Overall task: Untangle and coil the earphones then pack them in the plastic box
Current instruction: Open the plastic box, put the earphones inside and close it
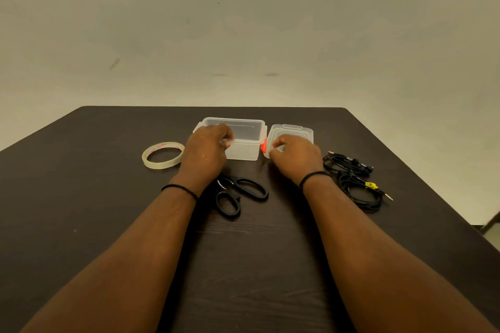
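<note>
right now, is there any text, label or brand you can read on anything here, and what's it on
No text reads clearly.
Tape roll: red print on its inner core, too blurred to read.
Earphones: a small yellow tag on the cable, too small to tell whether it bears any print.
Plastic box, its lid and the scissors: no lettering visible.

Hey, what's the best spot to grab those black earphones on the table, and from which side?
Probably pinch the earphones at the dense knot mid-bundle, coming from above with the right hand, which is nearest. They lie flat and loose on the table, so thin strands at the plug end would just trail.
</note>
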